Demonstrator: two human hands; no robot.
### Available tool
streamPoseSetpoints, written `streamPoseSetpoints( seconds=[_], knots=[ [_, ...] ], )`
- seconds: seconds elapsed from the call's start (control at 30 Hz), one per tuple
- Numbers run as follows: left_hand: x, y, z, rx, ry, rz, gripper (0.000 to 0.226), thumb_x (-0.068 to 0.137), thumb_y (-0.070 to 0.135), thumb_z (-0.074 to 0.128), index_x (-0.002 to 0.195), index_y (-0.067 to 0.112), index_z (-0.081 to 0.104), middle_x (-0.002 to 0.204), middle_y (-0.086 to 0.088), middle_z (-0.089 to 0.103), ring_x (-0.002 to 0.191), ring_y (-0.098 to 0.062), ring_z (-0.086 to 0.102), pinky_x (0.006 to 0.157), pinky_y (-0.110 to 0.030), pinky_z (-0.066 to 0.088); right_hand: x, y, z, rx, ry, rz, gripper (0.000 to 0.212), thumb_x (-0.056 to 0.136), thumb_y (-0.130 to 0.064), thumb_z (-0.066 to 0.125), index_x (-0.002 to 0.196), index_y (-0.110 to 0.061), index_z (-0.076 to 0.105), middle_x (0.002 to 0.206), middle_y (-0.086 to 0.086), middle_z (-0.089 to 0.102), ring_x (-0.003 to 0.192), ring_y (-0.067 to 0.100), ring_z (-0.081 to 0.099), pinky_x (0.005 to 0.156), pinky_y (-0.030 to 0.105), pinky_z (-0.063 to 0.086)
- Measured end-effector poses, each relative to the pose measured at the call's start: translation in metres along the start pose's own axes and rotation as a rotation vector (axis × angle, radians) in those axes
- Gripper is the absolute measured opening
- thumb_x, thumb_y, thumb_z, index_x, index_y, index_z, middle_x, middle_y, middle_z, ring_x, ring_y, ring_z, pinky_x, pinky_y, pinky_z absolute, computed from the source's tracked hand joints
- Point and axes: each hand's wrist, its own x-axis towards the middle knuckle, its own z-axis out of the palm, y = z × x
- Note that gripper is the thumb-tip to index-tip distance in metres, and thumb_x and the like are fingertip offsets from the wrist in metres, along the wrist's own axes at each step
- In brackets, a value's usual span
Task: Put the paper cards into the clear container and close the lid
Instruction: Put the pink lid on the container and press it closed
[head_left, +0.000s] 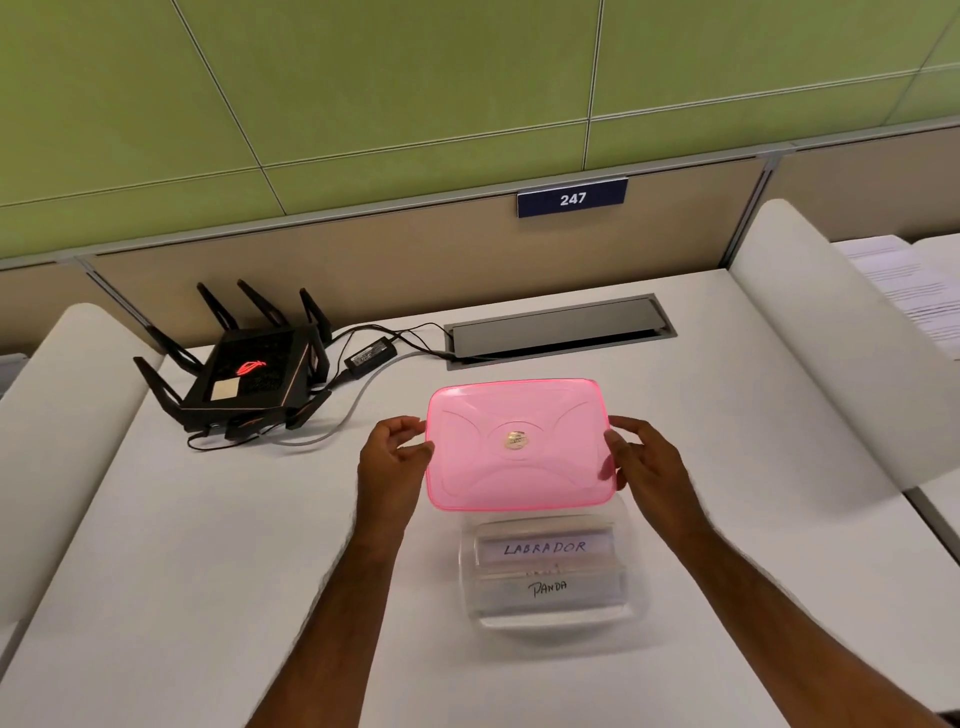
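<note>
Lid (519, 444), pink and translucent, sits between your two hands, held level above the far part of the clear container (553, 577). Your left hand (392, 467) pinches its left edge, thumb over the rim, fingers curled beneath. Your right hand (649, 467) clamps the right edge likewise. Container rests on the white table (208, 545), open, with paper cards (545, 548) inside reading LABRADOR and PANDA. Black router (244, 374) stands far left, cables trailing toward a cable hatch (558, 330).
</note>
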Motion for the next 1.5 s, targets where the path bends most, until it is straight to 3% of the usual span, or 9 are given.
streamPoseSetpoints(
  seconds=[0.17,0.27,0.4,0.5,0.67,0.83,1.03,1.23,1.5],
  knots=[
    [-0.015,-0.012,0.007,-0.057,-0.02,-0.055,0.037,0.079,0.002,0.077,0.104,0.027,0.064,0.1,0.01,0.076,0.085,0.0,0.071,0.07,-0.015,0.05,-0.012,0.006,-0.01,-0.042,-0.01,0.044,0.016,0.098,-0.04,0.06,0.097,-0.024,0.061,0.069,0.006,0.072,0.054,0.015,0.06,0.052,0.017,0.046],
    [-0.025,-0.022,0.01,-0.035,-0.021,-0.048,0.035,0.079,0.004,0.077,0.103,0.027,0.066,0.097,0.011,0.075,0.079,0.0,0.071,0.074,-0.026,0.053,-0.02,0.012,-0.014,-0.097,-0.013,0.08,0.013,0.098,-0.035,0.062,0.092,-0.023,0.06,0.072,0.003,0.071,0.053,0.015,0.061,0.049,0.015,0.043],
    [-0.037,-0.035,0.013,-0.069,-0.03,-0.097,0.025,0.086,0.008,0.074,0.104,0.024,0.066,0.093,0.004,0.073,0.074,-0.018,0.075,0.08,-0.042,0.059,-0.03,0.02,-0.018,-0.125,-0.02,0.11,0.012,0.097,-0.033,0.064,0.09,-0.023,0.062,0.075,0.004,0.068,0.052,0.015,0.061,0.047,0.015,0.043],
    [-0.045,-0.043,0.014,-0.032,-0.034,-0.123,0.018,0.09,0.018,0.073,0.105,0.025,0.068,0.095,0.001,0.073,0.072,-0.019,0.075,0.08,-0.043,0.06,-0.036,0.028,-0.022,-0.127,-0.047,0.114,0.01,0.095,-0.032,0.066,0.104,-0.028,0.064,0.072,0.001,0.066,0.054,0.016,0.062,0.05,0.021,0.046],
    [-0.054,-0.054,0.017,0.07,-0.049,-0.144,0.009,0.091,0.027,0.073,0.097,0.032,0.07,0.093,-0.002,0.073,0.07,-0.017,0.073,0.081,-0.043,0.061,-0.044,0.042,-0.026,-0.182,-0.089,0.102,0.037,0.095,-0.029,0.067,0.131,-0.033,0.057,0.073,-0.001,0.061,0.064,0.019,0.061,0.062,0.04,0.055],
    [-0.06,-0.067,0.02,0.136,-0.071,-0.163,0.007,0.089,0.029,0.074,0.093,0.034,0.07,0.092,0.003,0.073,0.086,-0.019,0.071,0.086,-0.045,0.059,-0.05,0.05,-0.03,-0.267,-0.108,0.073,0.034,0.096,-0.03,0.065,0.129,-0.036,0.06,0.07,-0.002,0.059,0.062,0.009,0.055,0.066,0.035,0.048],
    [-0.065,-0.074,0.022,0.168,-0.089,-0.156,0.009,0.089,0.027,0.073,0.097,0.031,0.072,0.094,0.007,0.073,0.092,-0.013,0.069,0.086,-0.04,0.059,-0.058,0.055,-0.034,-0.285,-0.124,0.07,0.032,0.096,-0.03,0.064,0.125,-0.043,0.061,0.066,-0.008,0.058,0.06,0.008,0.054,0.064,0.033,0.047],
    [-0.068,-0.072,0.024,0.228,-0.049,-0.147,0.007,0.089,0.03,0.071,0.095,0.033,0.072,0.091,0.013,0.071,0.091,-0.002,0.066,0.068,-0.017,0.045,-0.061,0.053,-0.033,-0.278,-0.134,0.078,0.032,0.096,-0.03,0.064,0.125,-0.043,0.062,0.069,-0.002,0.06,0.061,0.013,0.054,0.064,0.036,0.047],
    [-0.072,-0.074,0.028,0.206,-0.067,-0.155,0.012,0.09,0.027,0.069,0.099,0.034,0.07,0.093,0.014,0.07,0.092,-0.003,0.065,0.068,-0.016,0.043,-0.063,0.054,-0.035,-0.297,-0.135,0.088,0.033,0.097,-0.031,0.064,0.128,-0.041,0.061,0.072,0.002,0.061,0.064,0.018,0.056,0.066,0.039,0.049]
  ],
)
